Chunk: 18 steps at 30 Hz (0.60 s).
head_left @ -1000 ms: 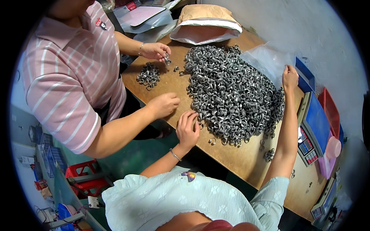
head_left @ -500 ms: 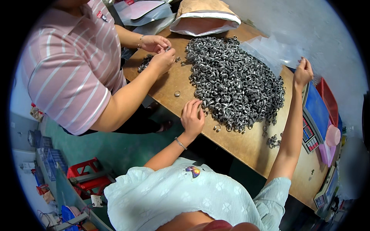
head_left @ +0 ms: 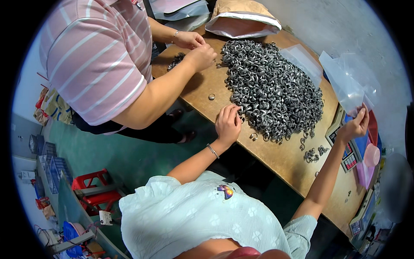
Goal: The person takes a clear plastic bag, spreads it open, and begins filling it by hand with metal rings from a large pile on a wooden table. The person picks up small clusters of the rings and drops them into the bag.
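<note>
A large heap of dark grey metal rings (head_left: 274, 93) covers the middle of the wooden table (head_left: 200, 97). At the heap's near left edge rests my left hand (head_left: 228, 123), its fingers loosely bent and slightly apart; their tips hide what lies beneath them. My right hand (head_left: 357, 123) is raised at the right, above the scale, and pinches the lower corner of a clear plastic bag (head_left: 345, 80). Another clear plastic sheet or bag (head_left: 304, 60) lies behind the heap's right side. A few rings (head_left: 312, 155) sit apart on the near right of the table.
To the left, a co-worker in a striped pink shirt (head_left: 97, 64) holds both hands (head_left: 200, 54) together over the table. A paper sack (head_left: 243, 21) lies at the back. Scales (head_left: 349, 157), a red tray (head_left: 371, 129) and a pink round container (head_left: 371, 154) crowd the right side.
My right hand has moved right and toward me, drawing the clear plastic bag up off the table behind the heap. My left hand stays by the heap's edge. The view has shifted slightly.
</note>
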Motion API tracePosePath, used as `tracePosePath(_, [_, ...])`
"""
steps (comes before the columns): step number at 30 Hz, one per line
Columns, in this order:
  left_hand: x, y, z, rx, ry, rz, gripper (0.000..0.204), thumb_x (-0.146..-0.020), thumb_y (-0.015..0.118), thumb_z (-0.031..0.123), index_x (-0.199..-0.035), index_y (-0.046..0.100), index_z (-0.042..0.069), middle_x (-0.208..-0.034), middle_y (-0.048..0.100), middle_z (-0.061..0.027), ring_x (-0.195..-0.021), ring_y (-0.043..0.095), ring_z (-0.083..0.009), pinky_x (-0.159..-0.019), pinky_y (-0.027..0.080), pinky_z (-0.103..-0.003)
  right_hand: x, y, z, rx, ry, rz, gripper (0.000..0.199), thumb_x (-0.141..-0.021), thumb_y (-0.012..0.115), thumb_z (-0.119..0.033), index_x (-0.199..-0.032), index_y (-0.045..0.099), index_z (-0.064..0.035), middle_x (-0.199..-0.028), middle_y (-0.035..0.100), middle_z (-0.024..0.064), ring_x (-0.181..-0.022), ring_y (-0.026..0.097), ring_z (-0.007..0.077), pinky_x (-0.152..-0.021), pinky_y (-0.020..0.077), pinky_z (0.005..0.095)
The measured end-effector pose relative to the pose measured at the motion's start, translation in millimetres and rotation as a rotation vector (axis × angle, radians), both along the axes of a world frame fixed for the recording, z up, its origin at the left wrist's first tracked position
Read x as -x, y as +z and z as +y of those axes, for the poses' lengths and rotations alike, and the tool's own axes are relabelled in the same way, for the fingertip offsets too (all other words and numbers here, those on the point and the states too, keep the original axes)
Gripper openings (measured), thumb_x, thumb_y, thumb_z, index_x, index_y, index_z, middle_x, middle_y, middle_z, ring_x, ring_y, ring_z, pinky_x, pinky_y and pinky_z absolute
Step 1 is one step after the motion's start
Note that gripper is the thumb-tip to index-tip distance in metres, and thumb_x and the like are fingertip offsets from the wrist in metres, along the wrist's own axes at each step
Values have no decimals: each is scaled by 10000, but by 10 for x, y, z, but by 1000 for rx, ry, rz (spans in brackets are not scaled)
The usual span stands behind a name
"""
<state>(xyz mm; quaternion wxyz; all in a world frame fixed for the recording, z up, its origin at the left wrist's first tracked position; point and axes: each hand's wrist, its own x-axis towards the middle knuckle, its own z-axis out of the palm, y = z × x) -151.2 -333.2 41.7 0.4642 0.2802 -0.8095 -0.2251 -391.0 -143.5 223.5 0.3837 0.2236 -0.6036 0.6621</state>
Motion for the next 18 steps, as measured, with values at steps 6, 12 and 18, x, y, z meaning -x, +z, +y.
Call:
tracePosePath(6, [24,-11,-1,-21,-21,25,240,-716,558,5,-950,583,55,-987,559,-83,-929,530,-268,-796,430,-351,-633,-147,379,37,-34,-13,174,-890,490,-76,-956,597,44,-758,566,46,-651,495,85,-588,397,194])
tracePosePath(12, [-210,119,-377,-61,-38,44,329,-737,533,-17,-1060,556,40,-1165,480,-147,-1122,432,-317,-945,344,-390,-1051,-636,914,-262,17,-95,160,-886,464,-23,-964,592,31,-755,560,37,-648,501,85,-573,397,188])
tracePosePath(18, [-330,6,-707,67,64,-351,280,-770,601,70,-1047,571,41,-1159,497,-92,-1122,432,-266,-959,307,-385,-1135,-1237,1032,-432,208,-251,179,-873,472,1,-1000,597,11,-754,571,49,-641,530,96,-568,439,206])
